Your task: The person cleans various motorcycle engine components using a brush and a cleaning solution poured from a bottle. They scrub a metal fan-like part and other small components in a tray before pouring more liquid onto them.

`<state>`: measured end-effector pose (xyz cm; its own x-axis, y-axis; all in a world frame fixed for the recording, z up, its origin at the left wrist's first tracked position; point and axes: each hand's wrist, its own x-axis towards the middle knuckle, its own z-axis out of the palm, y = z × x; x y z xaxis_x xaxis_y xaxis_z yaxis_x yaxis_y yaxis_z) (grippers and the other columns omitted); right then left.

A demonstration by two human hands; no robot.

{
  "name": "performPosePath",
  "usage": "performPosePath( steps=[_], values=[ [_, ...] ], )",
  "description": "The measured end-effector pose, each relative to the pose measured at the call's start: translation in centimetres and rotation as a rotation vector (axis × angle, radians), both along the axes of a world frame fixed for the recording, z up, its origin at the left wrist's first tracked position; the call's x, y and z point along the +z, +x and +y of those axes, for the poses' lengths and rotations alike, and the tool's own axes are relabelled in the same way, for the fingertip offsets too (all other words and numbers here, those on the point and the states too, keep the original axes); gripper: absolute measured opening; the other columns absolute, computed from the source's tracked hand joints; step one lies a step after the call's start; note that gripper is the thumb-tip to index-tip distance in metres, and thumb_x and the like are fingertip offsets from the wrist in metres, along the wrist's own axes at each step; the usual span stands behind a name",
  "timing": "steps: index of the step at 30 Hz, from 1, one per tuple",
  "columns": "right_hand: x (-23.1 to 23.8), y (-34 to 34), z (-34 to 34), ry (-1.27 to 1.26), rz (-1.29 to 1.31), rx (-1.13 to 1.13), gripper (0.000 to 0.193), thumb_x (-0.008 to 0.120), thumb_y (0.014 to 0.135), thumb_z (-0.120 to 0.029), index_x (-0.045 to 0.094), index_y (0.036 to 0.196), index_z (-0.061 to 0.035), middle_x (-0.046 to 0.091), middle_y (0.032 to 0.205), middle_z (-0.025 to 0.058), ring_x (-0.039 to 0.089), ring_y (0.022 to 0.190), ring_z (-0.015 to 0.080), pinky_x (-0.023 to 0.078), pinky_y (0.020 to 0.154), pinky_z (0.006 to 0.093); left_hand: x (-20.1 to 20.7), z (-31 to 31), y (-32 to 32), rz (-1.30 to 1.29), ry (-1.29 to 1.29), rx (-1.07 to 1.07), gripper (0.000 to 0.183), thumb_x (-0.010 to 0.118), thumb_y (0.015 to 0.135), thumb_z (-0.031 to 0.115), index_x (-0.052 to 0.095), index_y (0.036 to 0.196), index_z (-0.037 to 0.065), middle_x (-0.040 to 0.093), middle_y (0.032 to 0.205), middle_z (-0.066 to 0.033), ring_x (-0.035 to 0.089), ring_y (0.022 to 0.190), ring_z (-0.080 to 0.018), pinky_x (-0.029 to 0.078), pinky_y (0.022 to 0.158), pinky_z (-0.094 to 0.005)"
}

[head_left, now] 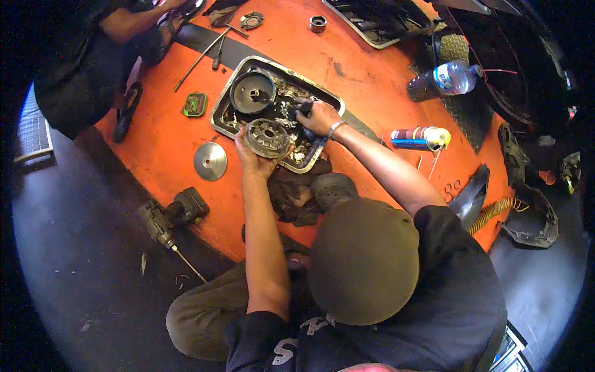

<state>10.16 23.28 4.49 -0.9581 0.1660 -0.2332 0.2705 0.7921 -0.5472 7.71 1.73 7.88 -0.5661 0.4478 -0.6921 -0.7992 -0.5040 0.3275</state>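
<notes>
Work in hand: judged to be the cleaning of round machine parts at a metal tray on the orange floor.

Left hand: holds a finned metal disc over the tray's near left edge. The thumb lies at the rim and the other fingers are mostly hidden beneath; whether the disc touches the tray cannot be told. Right hand: over the right part of the tray, fingers closed around a small dark object, brush or cloth, kind not certain.

Progress: judged partway. The parts are separate. A dark drum with a central hub lies in the tray's far left part, and pale, dirty residue marks the tray bottom. The finned disc looks dull and unfinished. A bright silver disc, lying on the floor to the left of the tray, looks clean and may be done.

Outstanding: the finned disc, probably the drum, and all reassembly. The impact driver, near side and left of the tray, and the T-handle wrench, beyond its far left corner, lie unheld. A spray can lies right of the tray, also unheld.
</notes>
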Motion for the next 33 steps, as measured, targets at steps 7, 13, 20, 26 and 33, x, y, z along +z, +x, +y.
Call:
performPosePath(
  steps=[7, 13, 20, 26, 33],
  values=[
    [-0.4, 0.6, -0.2, 0.03, 0.06, 0.033, 0.034, 0.059, 0.09, -0.04, 0.063, 0.113, -0.0144, 0.07, 0.091, 0.0183, 0.068, 0.085, 0.0394, 0.055, 0.073, 0.0518, -0.5, 1.0, 0.0, 0.112, 0.195, -0.037, 0.059, 0.054, 0.086, 0.048, 0.05, 0.135, 0.016, 0.057, 0.129, -0.0158, 0.059, 0.112, -0.0479, 0.047, 0.088, -0.0742],
    [-0.5, 3.8, -1.9, -0.472, 0.25, -0.436, 0.037, 0.06, 0.093, -0.04, 0.066, 0.114, -0.0101, 0.069, 0.101, 0.02, 0.065, 0.103, 0.0376, 0.052, 0.088, 0.0445, -1.1, 1.2, 0.6, 0.191, -0.083, -0.123, 0.064, 0.05, 0.087, 0.045, 0.042, 0.144, 0.018, 0.056, 0.13, -0.0117, 0.06, 0.111, -0.0391, 0.054, 0.077, -0.069],
    [-1.2, 4.4, -2.7, -0.467, 0.1, -0.23, 0.033, 0.058, 0.096, -0.037, 0.065, 0.112, -0.0087, 0.069, 0.098, 0.0196, 0.067, 0.093, 0.0367, 0.053, 0.082, 0.0431, -2.4, 2.4, 0.8, 0.142, -0.204, -0.251, 0.062, 0.045, 0.089, 0.045, 0.044, 0.144, 0.016, 0.057, 0.129, -0.0102, 0.063, 0.108, -0.0306, 0.062, 0.065, -0.0569],
    [-1.5, 3.9, -1.8, -0.403, 0.216, 0.076, 0.032, 0.063, 0.095, -0.026, 0.059, 0.123, -0.0106, 0.07, 0.095, 0.0159, 0.069, 0.088, 0.035, 0.055, 0.075, 0.0415, -1.7, 2.4, 0.0, 0.129, -0.195, -0.334, 0.06, 0.043, 0.09, 0.049, 0.048, 0.14, 0.016, 0.06, 0.127, -0.0092, 0.065, 0.105, -0.0302, 0.062, 0.064, -0.0549],
    [-0.6, 4.2, -1.7, -0.325, 0.059, 0.072, 0.034, 0.064, 0.094, -0.025, 0.058, 0.124, -0.0112, 0.07, 0.093, 0.0166, 0.07, 0.085, 0.0348, 0.055, 0.074, 0.0422, -1.9, 3.4, 0.3, 0.107, -0.315, -0.309, 0.057, 0.043, 0.088, 0.052, 0.055, 0.129, 0.015, 0.059, 0.126, -0.0082, 0.061, 0.108, -0.0318, 0.058, 0.067, -0.0621]
  ],
)
